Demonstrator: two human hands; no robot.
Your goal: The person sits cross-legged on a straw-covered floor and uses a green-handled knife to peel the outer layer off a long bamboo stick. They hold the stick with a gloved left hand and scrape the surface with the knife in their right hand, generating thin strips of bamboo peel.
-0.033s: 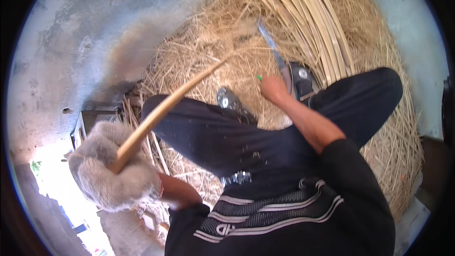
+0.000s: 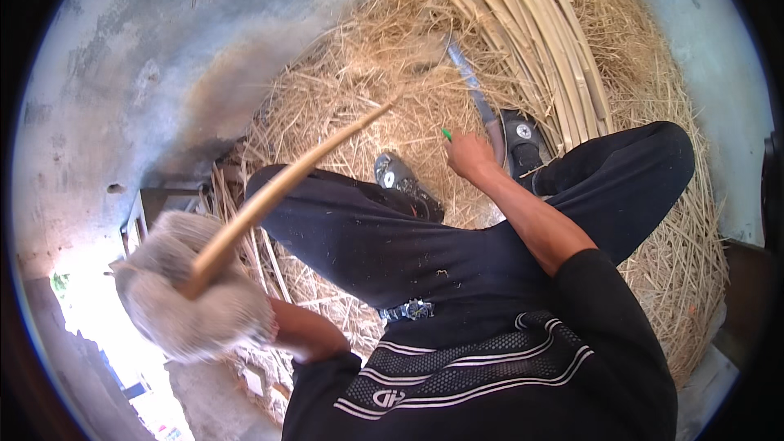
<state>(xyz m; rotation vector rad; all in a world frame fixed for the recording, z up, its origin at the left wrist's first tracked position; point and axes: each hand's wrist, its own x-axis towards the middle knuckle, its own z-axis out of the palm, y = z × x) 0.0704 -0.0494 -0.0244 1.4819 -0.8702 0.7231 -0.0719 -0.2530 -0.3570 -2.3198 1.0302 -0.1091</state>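
My left hand wears a thick grey-white knitted glove and is closed round the thick end of a pale wooden strip. The strip slants up to the far right across my left knee, tapering toward its far end above the straw. My right hand is bare and closed, held low between my feet. A small green thing sticks out of its fingers; the rest of it is hidden. Just beyond that hand lies a long blade, with a brownish handle beside my right shoe.
Long split wooden strips lie bundled at the far right. Loose straw-like shavings cover the floor around my crossed legs. A stained grey wall rises on the left, and another pale wall on the right.
My gloved left hand has shifted very slightly left and looks more blurred, and the strip's thick end moved with it. My right hand has hardly moved.
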